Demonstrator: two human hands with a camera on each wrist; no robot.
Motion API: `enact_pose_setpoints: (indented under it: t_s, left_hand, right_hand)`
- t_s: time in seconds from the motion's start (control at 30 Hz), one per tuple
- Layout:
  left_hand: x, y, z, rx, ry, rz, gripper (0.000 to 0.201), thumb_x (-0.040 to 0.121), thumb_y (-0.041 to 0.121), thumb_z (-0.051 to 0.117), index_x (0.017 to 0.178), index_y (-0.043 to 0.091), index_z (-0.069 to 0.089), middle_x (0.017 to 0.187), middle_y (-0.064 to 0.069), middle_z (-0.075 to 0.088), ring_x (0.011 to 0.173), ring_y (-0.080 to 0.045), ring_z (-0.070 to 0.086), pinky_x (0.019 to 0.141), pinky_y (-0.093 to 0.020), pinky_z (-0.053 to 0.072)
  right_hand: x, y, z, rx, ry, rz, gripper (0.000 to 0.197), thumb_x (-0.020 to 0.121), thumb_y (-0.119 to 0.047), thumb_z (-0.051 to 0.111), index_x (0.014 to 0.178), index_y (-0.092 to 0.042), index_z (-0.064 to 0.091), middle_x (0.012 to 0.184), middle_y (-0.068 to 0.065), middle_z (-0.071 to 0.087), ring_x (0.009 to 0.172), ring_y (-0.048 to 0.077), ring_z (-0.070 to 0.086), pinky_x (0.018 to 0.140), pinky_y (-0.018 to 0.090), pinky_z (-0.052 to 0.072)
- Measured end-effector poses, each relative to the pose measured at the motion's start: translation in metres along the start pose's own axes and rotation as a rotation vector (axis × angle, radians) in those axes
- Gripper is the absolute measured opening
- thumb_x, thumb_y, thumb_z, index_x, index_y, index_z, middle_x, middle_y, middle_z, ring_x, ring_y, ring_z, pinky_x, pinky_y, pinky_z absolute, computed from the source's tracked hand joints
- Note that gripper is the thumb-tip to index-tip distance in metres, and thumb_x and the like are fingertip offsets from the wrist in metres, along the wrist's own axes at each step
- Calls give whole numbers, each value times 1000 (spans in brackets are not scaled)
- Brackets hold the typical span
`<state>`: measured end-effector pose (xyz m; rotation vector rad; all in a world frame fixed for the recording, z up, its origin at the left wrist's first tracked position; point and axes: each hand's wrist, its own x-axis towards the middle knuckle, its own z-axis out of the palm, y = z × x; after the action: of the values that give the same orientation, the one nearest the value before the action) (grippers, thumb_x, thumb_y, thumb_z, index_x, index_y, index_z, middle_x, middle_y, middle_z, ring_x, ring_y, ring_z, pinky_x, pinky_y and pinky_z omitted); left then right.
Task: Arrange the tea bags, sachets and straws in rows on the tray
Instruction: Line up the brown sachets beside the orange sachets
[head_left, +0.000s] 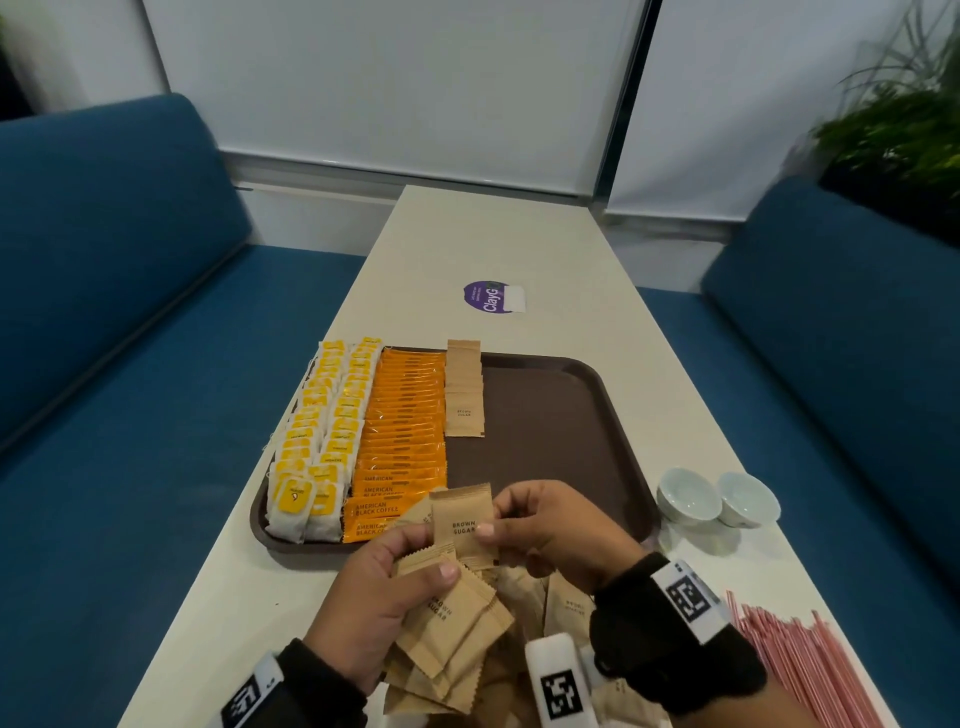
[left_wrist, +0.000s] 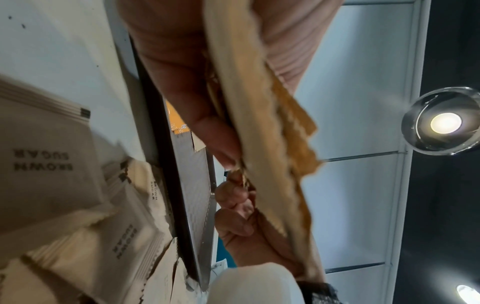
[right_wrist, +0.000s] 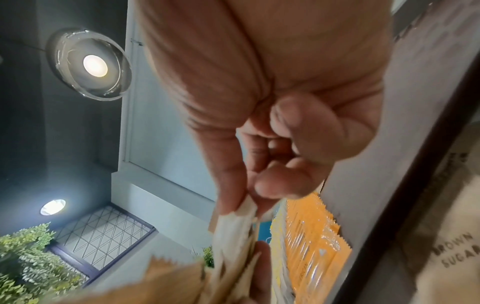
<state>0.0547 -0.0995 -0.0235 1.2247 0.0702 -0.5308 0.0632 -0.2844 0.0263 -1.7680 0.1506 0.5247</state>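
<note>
A brown tray holds two rows of yellow tea bags, a row of orange coffee sachets and a short row of brown sugar sachets. Above the tray's near edge my left hand grips a fanned bunch of brown sugar sachets. My right hand pinches the edge of one upright brown sugar sachet at the top of that bunch. In the left wrist view the held sachets cross the frame edge-on. In the right wrist view the thumb and fingertips pinch the sachet.
Loose brown sugar sachets lie on the white table under my hands. Pink striped straws lie at the near right. Two small white cups stand right of the tray. Blue sofas flank the table.
</note>
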Motion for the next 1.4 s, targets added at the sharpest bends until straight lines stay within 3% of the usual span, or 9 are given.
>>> enact_pose_setpoints:
  t_s: [0.23, 0.53, 0.67, 0.8, 0.97, 1.03, 1.13, 1.3, 1.4]
  left_hand:
    - [-2, 1, -5, 21, 48, -35, 30, 73, -10, 65, 96, 7, 70, 104, -13, 69, 79, -25, 67, 57, -29, 55]
    - [3, 6, -6, -1, 65, -36, 27, 70, -14, 66, 91, 4, 70, 95, -4, 67, 71, -12, 67, 50, -17, 52]
    - [3, 8, -11, -7, 67, -36, 48, 30, 10, 95, 75, 9, 77, 80, -3, 74, 67, -17, 70, 51, -22, 54]
    - [6, 6, -15, -56, 108, -60, 28, 67, -15, 68, 88, 3, 70, 77, -4, 74, 62, -16, 70, 49, -23, 54]
    - [7, 5, -14, -19, 121, -63, 27, 73, -16, 62, 92, 3, 68, 70, 5, 74, 59, -10, 69, 48, -19, 52]
    - [7, 5, -13, -11, 130, -56, 27, 73, -15, 63, 91, 4, 69, 74, 3, 73, 59, -9, 69, 47, -19, 51]
    - [6, 5, -12, -11, 136, -61, 28, 72, -14, 64, 92, 5, 70, 88, -1, 70, 63, -11, 70, 50, -21, 53]
    - [2, 7, -14, -23, 132, -52, 40, 55, 0, 72, 94, 7, 71, 101, -10, 69, 84, -28, 66, 67, -35, 53]
    - [-1, 8, -11, -28, 121, -38, 33, 61, -3, 70, 93, 7, 70, 96, -9, 69, 79, -25, 65, 62, -32, 52]
  right_hand:
    - [34, -20, -29, 164, 224, 23, 8, 90, -12, 61, 83, -9, 62, 56, -3, 61, 40, 3, 45, 37, 13, 33]
    - [130, -34, -48, -215, 281, 263, 14, 92, -17, 60, 101, -6, 61, 68, 3, 56, 47, 8, 46, 46, 18, 36]
    - [159, -35, -42, -415, 150, 436, 21, 98, -29, 49, 85, -12, 48, 71, -1, 53, 61, 10, 42, 64, 21, 36]
    - [177, -33, -39, -582, 156, 546, 32, 100, -42, 38, 101, -13, 51, 71, -7, 55, 62, 10, 42, 82, 23, 33]
    - [189, -15, -44, -584, 243, 462, 45, 97, -49, 39, 121, -13, 49, 86, -8, 64, 64, 11, 45, 89, 28, 36]
    - [191, -20, -44, -607, 188, 457, 37, 95, -39, 50, 119, -11, 54, 94, -1, 64, 63, 11, 50, 76, 21, 44]
    - [179, -18, -53, -409, 296, 296, 10, 84, -18, 68, 87, -11, 61, 73, 2, 63, 54, 9, 58, 42, 13, 46]
    - [145, -50, -48, -412, 238, 408, 20, 95, -33, 54, 101, -16, 60, 65, -2, 55, 45, 8, 41, 46, 17, 36]
    - [105, -55, -49, -247, 240, 155, 14, 91, -24, 61, 86, -11, 59, 58, 0, 60, 45, 9, 47, 44, 18, 34]
